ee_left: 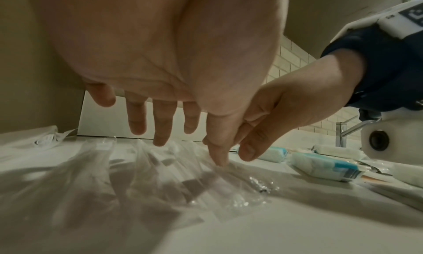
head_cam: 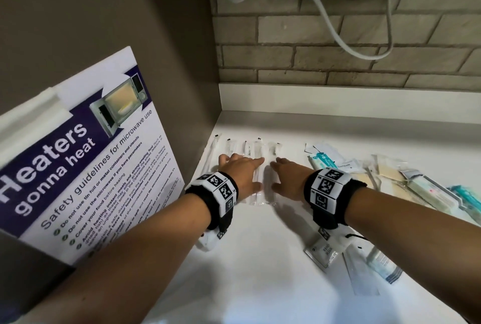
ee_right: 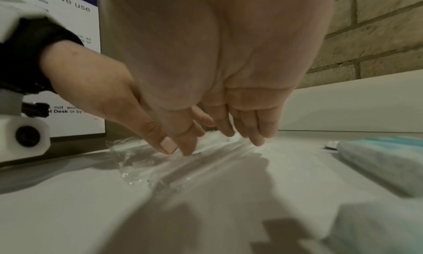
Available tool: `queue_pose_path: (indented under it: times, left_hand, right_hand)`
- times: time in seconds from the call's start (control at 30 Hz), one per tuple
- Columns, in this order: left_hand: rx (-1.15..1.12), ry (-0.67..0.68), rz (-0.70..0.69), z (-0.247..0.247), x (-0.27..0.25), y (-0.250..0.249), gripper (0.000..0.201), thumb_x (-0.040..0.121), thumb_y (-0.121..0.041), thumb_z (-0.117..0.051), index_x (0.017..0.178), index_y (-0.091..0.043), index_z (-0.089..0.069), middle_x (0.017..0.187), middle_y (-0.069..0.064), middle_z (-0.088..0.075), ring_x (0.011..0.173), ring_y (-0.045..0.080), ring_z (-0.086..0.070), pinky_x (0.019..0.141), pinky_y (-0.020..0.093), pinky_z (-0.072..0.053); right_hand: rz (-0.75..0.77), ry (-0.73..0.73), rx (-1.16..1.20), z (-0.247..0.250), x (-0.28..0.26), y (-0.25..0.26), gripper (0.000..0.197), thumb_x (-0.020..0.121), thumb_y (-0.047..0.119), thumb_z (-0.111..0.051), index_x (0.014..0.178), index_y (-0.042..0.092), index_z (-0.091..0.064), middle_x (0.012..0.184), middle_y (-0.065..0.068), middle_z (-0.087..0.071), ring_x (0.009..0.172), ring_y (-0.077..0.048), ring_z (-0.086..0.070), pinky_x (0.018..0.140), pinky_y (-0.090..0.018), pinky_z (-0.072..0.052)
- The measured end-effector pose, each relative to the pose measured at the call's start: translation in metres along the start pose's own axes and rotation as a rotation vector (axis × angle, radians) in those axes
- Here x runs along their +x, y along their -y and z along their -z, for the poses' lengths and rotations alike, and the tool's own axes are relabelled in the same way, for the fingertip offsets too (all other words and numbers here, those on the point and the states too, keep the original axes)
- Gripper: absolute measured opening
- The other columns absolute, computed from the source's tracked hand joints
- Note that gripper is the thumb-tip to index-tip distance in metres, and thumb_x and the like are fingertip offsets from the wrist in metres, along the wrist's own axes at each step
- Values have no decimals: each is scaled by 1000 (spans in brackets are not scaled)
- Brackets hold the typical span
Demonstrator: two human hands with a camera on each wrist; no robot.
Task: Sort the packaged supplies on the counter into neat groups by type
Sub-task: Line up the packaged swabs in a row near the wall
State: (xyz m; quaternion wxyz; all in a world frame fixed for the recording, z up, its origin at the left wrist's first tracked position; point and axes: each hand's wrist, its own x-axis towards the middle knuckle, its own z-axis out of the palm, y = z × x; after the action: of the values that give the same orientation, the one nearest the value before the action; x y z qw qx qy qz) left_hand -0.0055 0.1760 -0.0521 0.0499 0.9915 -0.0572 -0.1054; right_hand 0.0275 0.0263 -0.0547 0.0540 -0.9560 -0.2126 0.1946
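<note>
Left hand (head_cam: pixel 240 172) and right hand (head_cam: pixel 287 179), fingers spread flat, square clear sleeves (head_cam: pixel 257 151) on counter (head_cam: pixel 260 258); slide lightly, edges parallel.

The white tabletop (head_cam: pixel 260 258) has bare room in the near middle, in front of both hands, and also a strip at the back under the brick wall (head_cam: pixel 338 45). On the left side a tall grey-brown panel (head_cam: pixel 130 24) and the white and purple microwave safety poster (head_cam: pixel 86 157) close the way. The row of clear plastic sleeves with thin white sticks (head_cam: pixel 250 149) lies beside this panel, under the left hand (head_cam: pixel 240 174) and the right hand (head_cam: pixel 289 177). To the right the pile of teal and white packets (head_cam: pixel 421 188) blocks the surface. A white cable (head_cam: pixel 338 37) hangs above, against the wall.
</note>
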Motion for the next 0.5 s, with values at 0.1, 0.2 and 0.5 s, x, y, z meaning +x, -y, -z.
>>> queue_pose_path:
  times: [0.1,0.2,0.5]
  left_hand:
    - [-2,62,13,5,-7,-4,62,94,-43,-53,150,-34,-29,140,3,-51,135,27,-27,111,40,-19]
    - [-4,93,7,2,-6,-4,59,94,-44,-53,149,-36,-33,142,1,-51,142,24,-20,113,40,-15]
    - [-6,108,-3,-6,6,-2,60,92,-49,-53,148,-39,-32,143,-2,-51,145,22,-15,114,43,-12]
  right_hand:
    - [20,53,-29,3,-7,2,73,85,35,-61,149,16,-30,151,-12,-31,132,-28,-44,106,-43,-41]
    - [37,82,-49,7,-14,6,44,82,31,-60,124,19,-56,131,-13,-49,114,-28,-56,94,-41,-48]
    - [-9,64,-21,9,-19,0,37,78,31,-67,114,25,-63,117,-4,-54,108,-23,-58,94,-41,-48]
